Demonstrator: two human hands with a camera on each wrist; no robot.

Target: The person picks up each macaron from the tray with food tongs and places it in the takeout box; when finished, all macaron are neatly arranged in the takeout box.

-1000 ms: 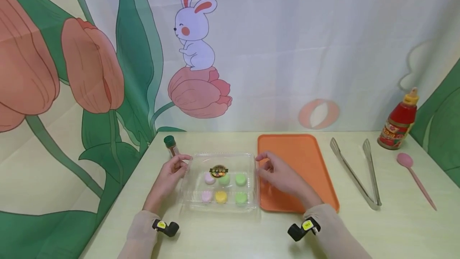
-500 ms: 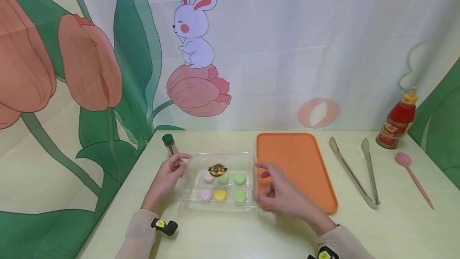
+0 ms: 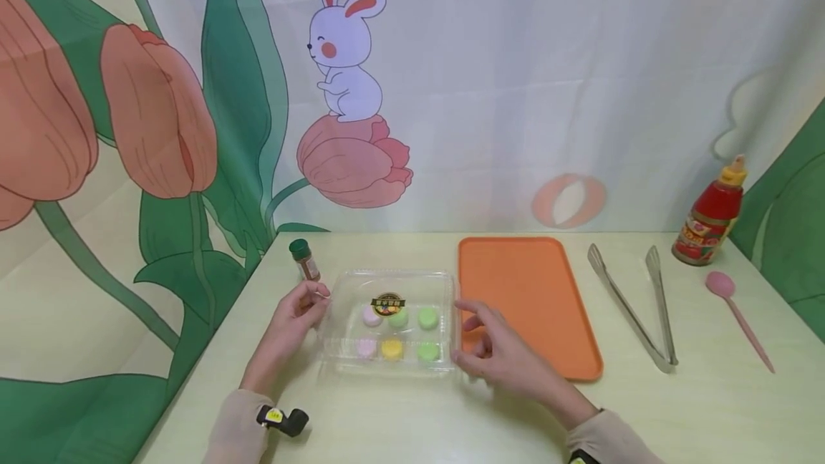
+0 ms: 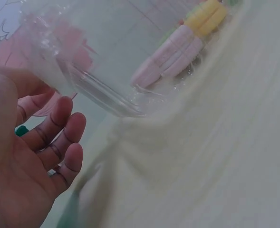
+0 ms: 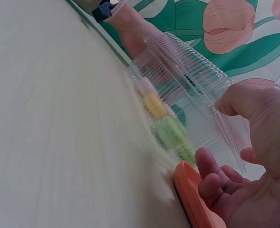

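A clear plastic clamshell box (image 3: pixel 422 288) with a round label lies on the table, its lid down. Inside are several macarons in pink, yellow and green (image 3: pixel 428 318), in two rows. Beside the box's left edge is my left hand (image 3: pixel 293 321), its fingers loosely bent; in the left wrist view the hand (image 4: pixel 28 147) grips nothing, though an index or thumb tip comes close to the lid corner. At the right edge, my right hand (image 3: pixel 503 353) spreads thumb and index along the side. One digit touches the lid rim in the right wrist view, the other fingers hanging loose.
An orange tray (image 3: pixel 522 292) lies just right of the box, partly under my right hand. Farther right are metal tongs (image 3: pixel 634 313), a pink spoon (image 3: pixel 728 296) and a red sauce bottle (image 3: pixel 709 217). A green-capped spice jar (image 3: pixel 304 260) stands behind my left hand.
My right hand has shifted toward the box's front right corner and its thumb and index have spread apart. My left hand has drawn slightly back and left from the box. The box stays in place.
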